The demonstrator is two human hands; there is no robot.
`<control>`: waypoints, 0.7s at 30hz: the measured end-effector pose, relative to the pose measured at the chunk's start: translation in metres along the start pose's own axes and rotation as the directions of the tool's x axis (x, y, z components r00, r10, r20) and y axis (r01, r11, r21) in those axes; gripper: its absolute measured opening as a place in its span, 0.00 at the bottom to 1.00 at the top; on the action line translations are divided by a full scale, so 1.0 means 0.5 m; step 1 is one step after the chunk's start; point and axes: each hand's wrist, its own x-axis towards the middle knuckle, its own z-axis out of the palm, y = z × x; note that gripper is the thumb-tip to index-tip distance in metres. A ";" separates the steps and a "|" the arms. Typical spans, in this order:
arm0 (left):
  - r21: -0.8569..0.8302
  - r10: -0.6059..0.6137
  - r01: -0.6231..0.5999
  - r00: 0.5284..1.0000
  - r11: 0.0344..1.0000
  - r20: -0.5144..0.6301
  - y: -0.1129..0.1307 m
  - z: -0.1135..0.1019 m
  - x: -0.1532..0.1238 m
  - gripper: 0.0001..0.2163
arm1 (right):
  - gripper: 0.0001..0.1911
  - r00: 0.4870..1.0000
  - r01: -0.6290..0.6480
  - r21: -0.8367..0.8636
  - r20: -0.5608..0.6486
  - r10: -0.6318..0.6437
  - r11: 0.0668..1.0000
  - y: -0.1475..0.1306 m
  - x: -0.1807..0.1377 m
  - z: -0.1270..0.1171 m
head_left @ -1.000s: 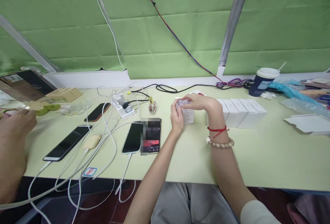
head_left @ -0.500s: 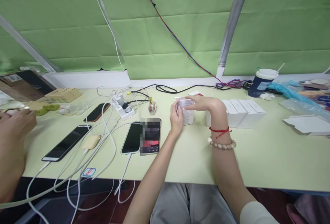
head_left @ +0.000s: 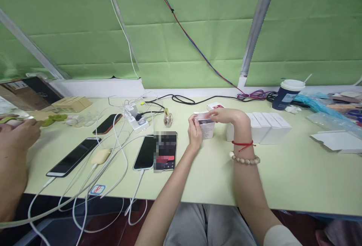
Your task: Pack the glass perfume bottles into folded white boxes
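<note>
A small white box [head_left: 207, 128] stands on the pale green table [head_left: 283, 174] in front of me. My left hand [head_left: 195, 132] grips its left side with the fingers curled round it. My right hand [head_left: 226, 116] pinches the box's top edge from above; a red string and a bead bracelet sit on that wrist. A row of closed white boxes [head_left: 266, 127] stands just right of the held box, touching my right wrist.
Several phones [head_left: 74, 156] on white charging cables [head_left: 113, 151] and a power strip [head_left: 135, 119] lie at left. Another person's hand [head_left: 17, 134] rests at the far left edge. A lidded paper cup [head_left: 287, 94] and flat cardboard [head_left: 338, 140] sit at right.
The box's top has been pressed down; my right hand's fingers moved lower onto its top edge. The view shifted slightly.
</note>
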 end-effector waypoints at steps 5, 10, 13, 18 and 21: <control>-0.003 0.002 -0.002 1.000 1.000 0.025 0.001 -0.003 0.005 0.16 | 0.17 1.000 -0.022 0.021 0.009 0.022 1.000 0.010 0.005 0.001; -0.030 -0.001 0.002 1.000 1.000 0.008 -0.002 0.000 0.003 0.15 | 0.18 0.998 -0.044 -0.017 -0.035 0.044 0.999 0.007 -0.012 -0.005; -0.064 -0.037 0.037 0.999 0.997 -0.007 -0.007 0.004 0.000 0.16 | 0.15 0.998 -0.028 -0.037 -0.049 0.027 0.999 0.002 -0.024 -0.008; -0.061 -0.044 0.044 0.999 0.997 0.001 -0.006 0.005 0.001 0.16 | 0.14 0.994 -0.061 -0.070 -0.091 0.055 0.996 -0.011 -0.038 -0.010; -0.010 0.007 -0.007 1.000 1.000 0.014 0.004 0.001 0.003 0.14 | 0.16 0.995 -0.068 -0.083 -0.083 0.061 0.994 -0.025 -0.044 -0.009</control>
